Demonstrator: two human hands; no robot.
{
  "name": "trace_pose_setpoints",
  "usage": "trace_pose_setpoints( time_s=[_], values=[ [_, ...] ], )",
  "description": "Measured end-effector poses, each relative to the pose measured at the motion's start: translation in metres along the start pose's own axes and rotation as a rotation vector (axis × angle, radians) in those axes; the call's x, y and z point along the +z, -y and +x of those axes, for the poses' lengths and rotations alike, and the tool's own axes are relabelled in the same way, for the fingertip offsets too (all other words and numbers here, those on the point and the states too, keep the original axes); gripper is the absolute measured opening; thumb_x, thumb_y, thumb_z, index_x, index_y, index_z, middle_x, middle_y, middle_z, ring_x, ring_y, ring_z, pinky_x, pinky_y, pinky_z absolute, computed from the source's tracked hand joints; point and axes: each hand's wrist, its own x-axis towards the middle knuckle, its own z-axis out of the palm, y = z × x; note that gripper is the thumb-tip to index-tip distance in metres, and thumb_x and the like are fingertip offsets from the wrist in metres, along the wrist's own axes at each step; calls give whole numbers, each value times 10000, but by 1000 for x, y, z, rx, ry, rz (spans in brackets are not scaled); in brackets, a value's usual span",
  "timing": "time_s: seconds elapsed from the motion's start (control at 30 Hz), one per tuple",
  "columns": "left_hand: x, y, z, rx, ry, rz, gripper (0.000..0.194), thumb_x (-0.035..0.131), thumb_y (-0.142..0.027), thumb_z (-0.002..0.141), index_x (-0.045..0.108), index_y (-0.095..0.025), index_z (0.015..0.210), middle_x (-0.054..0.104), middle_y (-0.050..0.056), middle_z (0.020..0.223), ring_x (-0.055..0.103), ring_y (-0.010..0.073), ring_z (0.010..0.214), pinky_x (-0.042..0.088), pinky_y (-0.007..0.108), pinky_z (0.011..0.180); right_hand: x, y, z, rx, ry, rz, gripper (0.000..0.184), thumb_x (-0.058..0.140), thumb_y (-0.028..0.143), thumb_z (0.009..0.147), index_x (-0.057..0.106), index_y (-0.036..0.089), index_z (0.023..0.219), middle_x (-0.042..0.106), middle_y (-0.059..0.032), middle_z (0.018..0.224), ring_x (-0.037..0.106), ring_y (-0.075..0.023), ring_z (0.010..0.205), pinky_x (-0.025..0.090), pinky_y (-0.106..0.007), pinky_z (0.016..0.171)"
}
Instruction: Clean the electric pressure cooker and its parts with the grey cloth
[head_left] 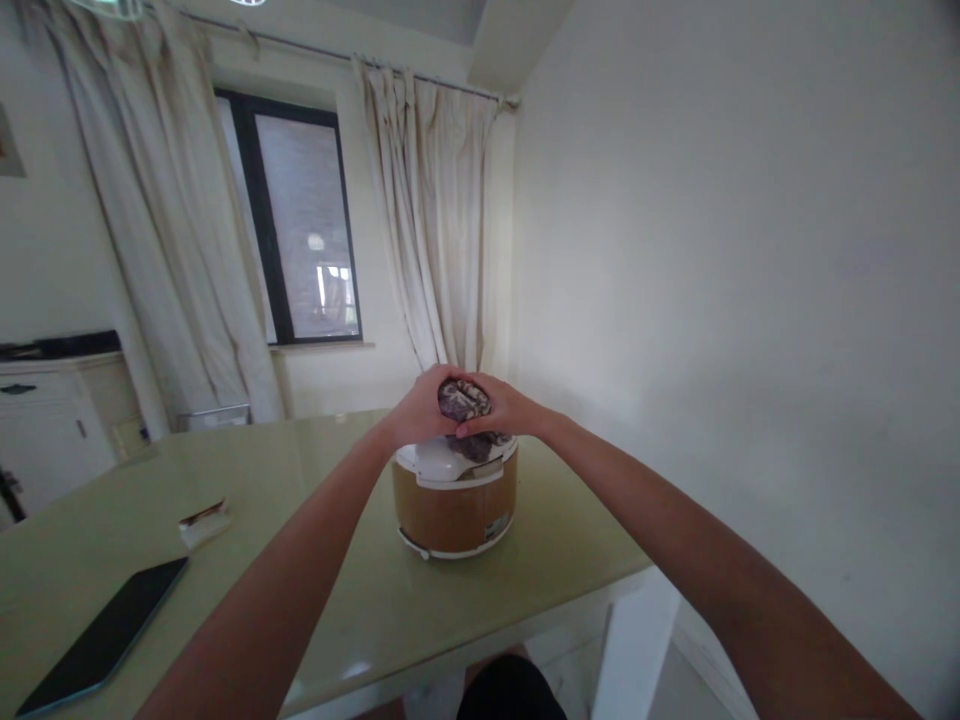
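Observation:
Both of my arms reach forward over the table. My left hand point(424, 405) and my right hand point(504, 405) curl around a crumpled dark grey and white mottled bundle point(463, 398), one from each side, with thumbs and fingertips nearly meeting. It looks like bunched cloth, though its exact kind is unclear. Part of the same dark mottled material shows below the hands, on the white lid of a round appliance point(454, 515) that resembles a rice cooker. This has a tan-orange body and a white base. My hands hide much of the lid's top.
The pale green glossy table point(337, 600) carries a black tablet-like slab point(105, 630) at front left and a small white packet point(204, 524) behind it. A white wall point(735, 300) rises on the right. Curtains point(442, 220), a window point(307, 220) and a white cabinet point(56, 425) stand beyond.

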Motion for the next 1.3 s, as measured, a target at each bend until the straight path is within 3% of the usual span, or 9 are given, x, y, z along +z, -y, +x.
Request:
trace_pose_setpoints(
  time_s=[0.17, 0.37, 0.47, 0.53, 0.63, 0.77, 0.97, 1.13, 1.3],
  values=[
    [4, 23, -34, -193, -249, 70, 907, 947, -499, 556, 599, -257, 1358, 607, 103, 1322, 545, 348, 1321, 404, 552, 1182, -8, 3, 14, 98, 36, -69, 595, 925, 576, 655, 754, 211, 1093, 765, -1, 977, 693, -247, 954, 510, -328, 851],
    [10, 33, -57, -385, -260, -180, 511, 704, -584, 814, 660, -200, 1148, 767, 66, 1022, 723, 261, 944, 595, 405, 873, -11, 22, 31, 212, 69, -210, 524, 856, 626, 747, 744, 217, 1055, 770, -29, 993, 706, -263, 976, 517, -347, 866],
    [14, 25, -46, -355, -354, -23, 438, 738, -474, 763, 706, -199, 1103, 795, 80, 1056, 735, 319, 1016, 591, 424, 905, -2, 29, 36, 128, 83, -202, 769, 933, 607, 639, 658, 215, 1241, 738, -72, 1160, 682, -280, 1066, 528, -389, 946],
    [19, 20, -39, -319, -307, -21, 414, 745, -411, 739, 725, -187, 1087, 802, 97, 1072, 741, 347, 1036, 591, 441, 915, -3, 32, 37, 7, 95, -227, 900, 972, 543, 587, 601, 234, 1346, 707, -90, 1251, 654, -300, 1148, 510, -419, 1010],
    [28, 17, -37, -245, -196, -149, 479, 700, -409, 825, 673, -179, 1244, 778, 114, 1206, 730, 315, 1113, 583, 445, 978, -26, 31, 34, -83, 87, -337, 785, 938, 380, 647, 623, 282, 1359, 694, -70, 1277, 638, -316, 1185, 473, -440, 1051],
    [38, 17, -46, -157, -199, -59, 668, 678, -479, 906, 501, -181, 1477, 616, 166, 1484, 586, 316, 1374, 457, 510, 1172, -58, 21, 26, 18, -26, -426, 657, 881, 245, 658, 697, 297, 1287, 690, -48, 1213, 642, -325, 1150, 470, -450, 1050],
    [37, 18, -46, -80, -145, 91, 588, 654, -404, 921, 515, -191, 1451, 569, 146, 1454, 558, 302, 1371, 436, 500, 1200, -26, -4, -1, 64, 124, -248, 765, 922, 412, 658, 662, 248, 1359, 577, -80, 1282, 587, -302, 1241, 433, -474, 1160],
    [34, 19, -44, -43, -86, 141, 477, 604, -452, 973, 580, -229, 1394, 564, 125, 1452, 538, 288, 1394, 431, 495, 1216, 3, -26, -33, 27, -117, -93, 610, 857, 332, 679, 678, 217, 1250, 563, -100, 1369, 554, -305, 1319, 395, -472, 1192],
    [36, 15, -44, -52, -71, 215, 461, 559, -441, 995, 609, -235, 1405, 548, 132, 1450, 526, 292, 1414, 426, 500, 1223, 22, -53, -35, 310, -546, -43, 549, 779, 381, 693, 654, 212, 1201, 712, -67, 1148, 662, -283, 1097, 507, -481, 1055]
  ],
)
